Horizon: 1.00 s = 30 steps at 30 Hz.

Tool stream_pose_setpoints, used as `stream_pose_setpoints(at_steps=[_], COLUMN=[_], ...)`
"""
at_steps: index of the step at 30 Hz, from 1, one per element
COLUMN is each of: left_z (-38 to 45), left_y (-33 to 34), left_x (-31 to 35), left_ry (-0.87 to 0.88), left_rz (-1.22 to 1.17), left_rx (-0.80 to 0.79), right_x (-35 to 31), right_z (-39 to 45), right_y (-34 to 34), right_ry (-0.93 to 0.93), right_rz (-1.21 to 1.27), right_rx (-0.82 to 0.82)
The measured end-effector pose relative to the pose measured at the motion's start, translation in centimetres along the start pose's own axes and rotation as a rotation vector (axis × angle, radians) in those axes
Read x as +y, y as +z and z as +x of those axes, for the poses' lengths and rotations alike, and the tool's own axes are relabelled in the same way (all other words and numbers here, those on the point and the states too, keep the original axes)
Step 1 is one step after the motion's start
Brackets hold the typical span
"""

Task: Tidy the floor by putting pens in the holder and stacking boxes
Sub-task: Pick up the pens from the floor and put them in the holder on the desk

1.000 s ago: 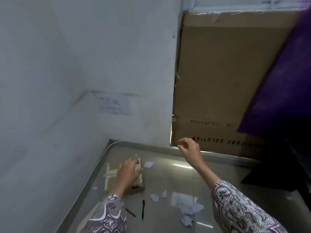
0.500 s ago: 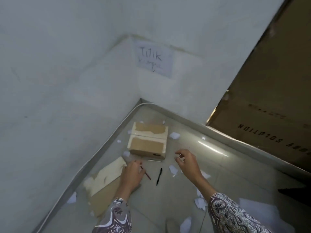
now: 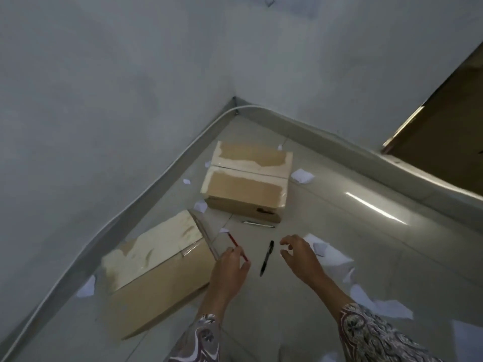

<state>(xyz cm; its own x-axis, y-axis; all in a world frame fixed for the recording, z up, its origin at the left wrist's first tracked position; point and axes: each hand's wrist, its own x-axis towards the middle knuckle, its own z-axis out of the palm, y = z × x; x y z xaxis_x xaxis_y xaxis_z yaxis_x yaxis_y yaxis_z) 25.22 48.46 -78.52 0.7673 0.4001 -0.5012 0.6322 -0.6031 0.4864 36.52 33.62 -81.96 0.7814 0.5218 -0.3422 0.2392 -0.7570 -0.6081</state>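
While both boxes lie unstacked on the floor [image 3: 339, 231], the pen-gathering step looks to be the one in hand. Left hand [image 3: 230, 270] sits over the red pen [image 3: 236, 245]; its fingers [image 3: 235, 253] touch the shaft, though whether they pinch it cannot be told. Right hand [image 3: 300, 257] hovers just beside the black pen [image 3: 267, 258], fingers loosely curled and parted, holding nothing.

Red pen: thin, angled, near the corner of the nearer box [image 3: 156, 270]. Black pen: slim, dark, lying free on the tile between the two hands. A third, silvery pen [image 3: 258, 224] lies just in front of the farther box [image 3: 248, 181].

No holder in view. Next move likely calls for closing on each pen low against the slick tile, then locating the holder.

Boxes are plain brown cardboard with pale torn patches on top. Paper scraps [image 3: 302, 176] scattered around; large cardboard panel [image 3: 444, 121] leans at right.
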Motion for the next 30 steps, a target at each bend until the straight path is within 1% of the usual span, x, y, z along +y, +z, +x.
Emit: stream_pose_setpoints(at_steps=[2, 4, 6, 8, 10, 11, 13, 15, 16, 19, 22, 24, 25, 26, 27, 29, 30], left_z=[2.2, 4.8, 7.6, 10.1, 12.4, 13.4, 14.9, 16.4, 17.2, 18.6, 19.2, 19.5, 19.6, 19.8, 19.9, 20.1, 20.2], left_y=[3.2, 6.5, 9.5, 12.2, 14.4, 15.5, 16.8, 18.6, 19.1, 19.8, 19.7, 19.6, 19.5, 19.4, 19.4, 19.5, 19.6], left_x=[-2.3, -4.9, -7.1, -8.6, -9.6, -10.0, -10.4, -11.1, -11.3, -11.6, -11.8, -11.8, -11.8, -11.9, -12.0, -12.3, -12.4], left_ry=[0.046, 0.090, 0.111, 0.122, 0.122, 0.118, 0.061, -0.001, -0.045, -0.153, -0.193, -0.225, -0.238, -0.248, -0.257, -0.270, -0.274], left_rz=[0.061, 0.116, 0.148, 0.207, 0.268, 0.294, 0.297, 0.256, 0.228, 0.157, 0.139, 0.108, 0.092, 0.081, 0.077, 0.076, 0.073], left_rx=[-0.036, -0.044, -0.024, -0.005, 0.042, 0.076, 0.129, 0.186, 0.204, 0.236, 0.247, 0.273, 0.279, 0.283, 0.280, 0.270, 0.268], right_x=[3.0, 5.5, 7.4, 9.1, 11.3, 11.6, 11.4, 11.7, 12.0, 13.1, 13.7, 13.1, 12.8, 12.6, 12.5, 12.5, 12.6], right_z=[2.1, 4.3, 6.8, 8.7, 10.7, 11.1, 12.3, 13.0, 13.3, 13.9, 14.0, 13.8, 13.9, 14.0, 14.2, 14.5, 14.6], right_y=[3.4, 6.6, 9.2, 11.7, 14.2, 15.1, 15.5, 16.3, 16.9, 18.3, 19.3, 18.6, 18.1, 17.5, 17.0, 16.0, 15.6], right_ry=[-0.082, -0.209, -0.401, -0.541, -0.664, -0.717, -0.806, -0.928, -0.956, -0.950, -1.012, -1.048, -1.025, -0.980, -0.911, -0.781, -0.746], right_rz=[-0.153, -0.336, -0.524, -0.778, -0.916, -0.989, -1.114, -1.203, -1.213, -1.278, -1.305, -1.295, -1.236, -1.140, -1.054, -0.973, -0.936], right_rx=[-0.034, -0.113, -0.177, -0.236, -0.278, -0.315, -0.454, -0.454, -0.451, -0.434, -0.332, -0.279, -0.275, -0.304, -0.326, -0.295, -0.261])
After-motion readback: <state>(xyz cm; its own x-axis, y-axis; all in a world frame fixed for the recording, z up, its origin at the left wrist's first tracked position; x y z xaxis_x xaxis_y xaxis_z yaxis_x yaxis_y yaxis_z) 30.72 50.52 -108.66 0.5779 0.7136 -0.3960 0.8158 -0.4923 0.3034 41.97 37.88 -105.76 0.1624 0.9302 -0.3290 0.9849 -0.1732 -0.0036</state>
